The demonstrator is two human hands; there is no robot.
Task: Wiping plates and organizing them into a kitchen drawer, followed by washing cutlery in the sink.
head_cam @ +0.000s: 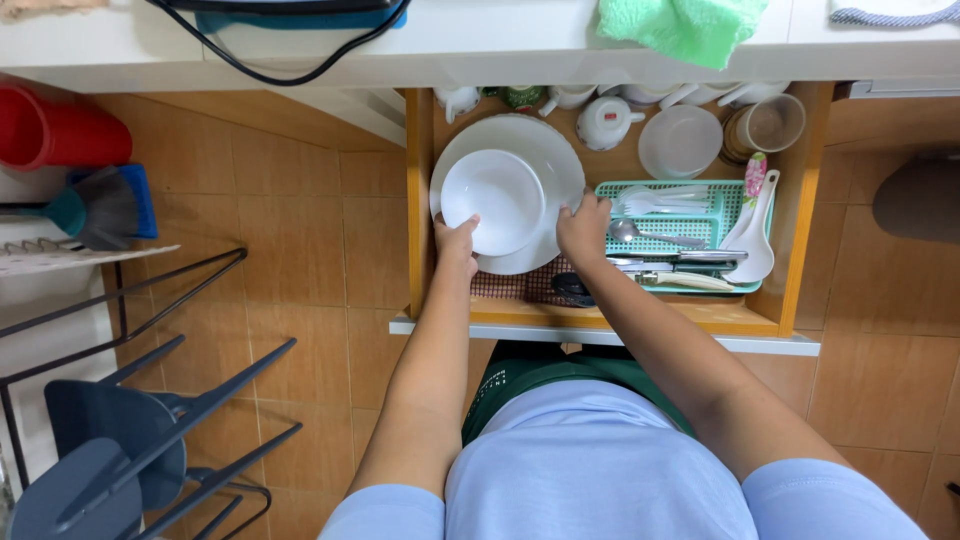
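I look down into an open wooden drawer [418, 210]. A stack of white plates [545, 155] lies at its left, with a white bowl [490, 195] on top. My left hand [457, 240] grips the near-left rim of the stack, thumb on the bowl's edge. The stack's near-right rim is held by my right hand [583, 226]. Both arms reach forward from my light blue sleeves.
A green cutlery basket [725, 205] with spoons and knives sits right of the plates, a white ladle [755, 245] beside it. Cups, a teapot [606, 122] and a small plate [680, 140] fill the drawer's back. A dark wire rack [150, 380] stands at left. Green cloth [685, 28] hangs off the counter.
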